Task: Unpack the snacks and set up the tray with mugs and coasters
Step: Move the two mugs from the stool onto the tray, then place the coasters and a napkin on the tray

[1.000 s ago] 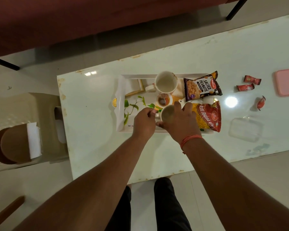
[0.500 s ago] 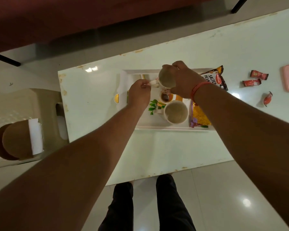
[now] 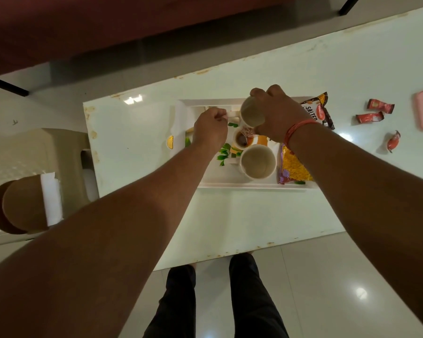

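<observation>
The right hand wraps the body of a tilted cream ceramic mug, fingers closed round it, its mouth facing the camera, above the far end of the white rectangular plastic tray. The left hand, just left of that grip, pinches the mug's handle between curled fingers. The tray sits on a pale glossy table, bare to the left and on the near side. Nearer than the grip a second cream mug stands upright in the tray; between them lies an orange-and-brown coaster. Right of the grip are a salted peanuts packet, a yellow snack packet and red wrapped sweets. Since half a second ago the held mug has tipped slightly further; the hands have barely shifted.
</observation>
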A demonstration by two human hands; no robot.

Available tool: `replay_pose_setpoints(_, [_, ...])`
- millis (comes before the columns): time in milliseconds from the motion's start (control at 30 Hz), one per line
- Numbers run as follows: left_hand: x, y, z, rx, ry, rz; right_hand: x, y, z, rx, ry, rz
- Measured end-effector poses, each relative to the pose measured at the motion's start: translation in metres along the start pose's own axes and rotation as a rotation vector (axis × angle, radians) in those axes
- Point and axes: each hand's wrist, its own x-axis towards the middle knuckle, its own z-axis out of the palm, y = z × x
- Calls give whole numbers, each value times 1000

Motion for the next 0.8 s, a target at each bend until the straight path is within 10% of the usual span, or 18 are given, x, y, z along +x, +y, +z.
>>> replay_pose_setpoints(533, [-20, -11, -38, 234, -1, 153, -18, -36, 15, -93, 232, -62])
replay_pose_setpoints(800, [-23, -60, -148, 614, 59, 334, -11, -141, 56, -48, 66, -107])
